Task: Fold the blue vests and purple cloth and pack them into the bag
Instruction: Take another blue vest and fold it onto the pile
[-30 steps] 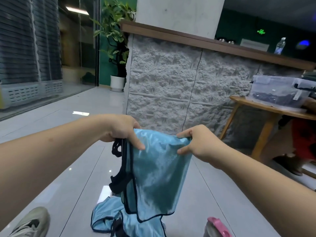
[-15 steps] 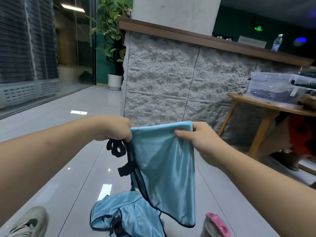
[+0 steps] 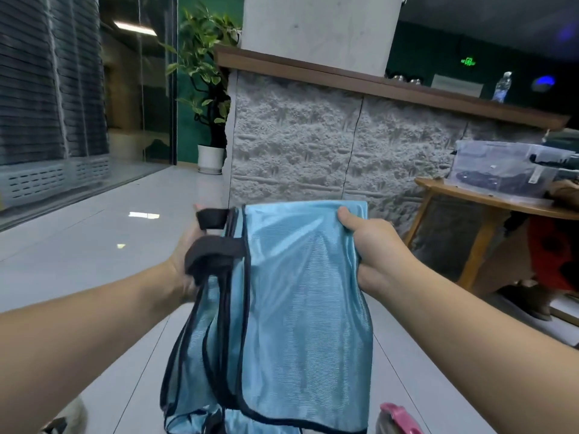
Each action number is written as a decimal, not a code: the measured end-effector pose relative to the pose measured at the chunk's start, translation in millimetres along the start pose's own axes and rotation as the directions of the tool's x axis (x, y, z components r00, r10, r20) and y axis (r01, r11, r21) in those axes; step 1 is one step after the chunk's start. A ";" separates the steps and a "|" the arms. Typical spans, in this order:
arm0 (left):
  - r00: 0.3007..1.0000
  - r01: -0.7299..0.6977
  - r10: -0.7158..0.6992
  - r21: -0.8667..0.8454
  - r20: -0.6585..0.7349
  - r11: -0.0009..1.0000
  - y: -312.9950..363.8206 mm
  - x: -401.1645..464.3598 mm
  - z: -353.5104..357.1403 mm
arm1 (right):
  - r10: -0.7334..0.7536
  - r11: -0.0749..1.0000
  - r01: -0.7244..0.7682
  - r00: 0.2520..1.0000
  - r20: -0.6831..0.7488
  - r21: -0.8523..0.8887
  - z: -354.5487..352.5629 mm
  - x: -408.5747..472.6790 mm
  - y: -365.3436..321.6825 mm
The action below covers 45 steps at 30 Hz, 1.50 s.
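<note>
head view: a light blue mesh vest with black trim hangs in the air above the pale tiled floor, doubled over. the right hand pinches its top right corner, thumb on the cloth. the left hand sits behind the strap side; its grip cannot be made out. judged step: folding this vest. next move calls for a further fold. no bag identifiable.

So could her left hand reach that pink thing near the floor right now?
Probably not at once: the left hand is busy holding the blue vest, which hangs between it and the pink thing, low on the right.
</note>
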<state>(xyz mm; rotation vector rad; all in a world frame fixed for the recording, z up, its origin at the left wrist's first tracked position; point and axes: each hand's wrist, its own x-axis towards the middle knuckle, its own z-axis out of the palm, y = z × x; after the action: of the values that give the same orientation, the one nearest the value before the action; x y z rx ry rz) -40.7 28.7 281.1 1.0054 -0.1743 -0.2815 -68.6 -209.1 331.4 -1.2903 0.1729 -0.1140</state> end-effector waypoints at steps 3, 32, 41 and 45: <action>0.989 0.146 -0.146 0.020 -0.021 0.989 -23.9 2.0 -6.9 | 0.069 0.997 -0.072 0.988 -0.136 -0.014 -5.1 16.6 10.8; 0.954 0.216 -0.149 0.252 -0.261 0.943 -25.3 41.2 -0.2 | 0.005 0.941 0.026 0.996 0.091 -0.338 -28.8 10.3 30.8; 0.983 0.185 -0.127 0.737 -0.134 0.650 -17.6 32.5 15.4 | 0.078 0.689 0.054 0.986 0.147 -0.723 -30.2 12.7 26.5; 0.978 0.209 -0.127 0.708 -0.167 0.675 -15.3 35.3 8.8 | 0.072 0.292 0.108 0.988 0.134 -0.950 -26.0 5.8 30.3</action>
<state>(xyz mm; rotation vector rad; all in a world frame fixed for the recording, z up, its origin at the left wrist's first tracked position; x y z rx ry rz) -11.9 3.0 273.2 1.8411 -0.0927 -0.3359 -68.2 -226.4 295.0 -2.5627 0.0779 0.1114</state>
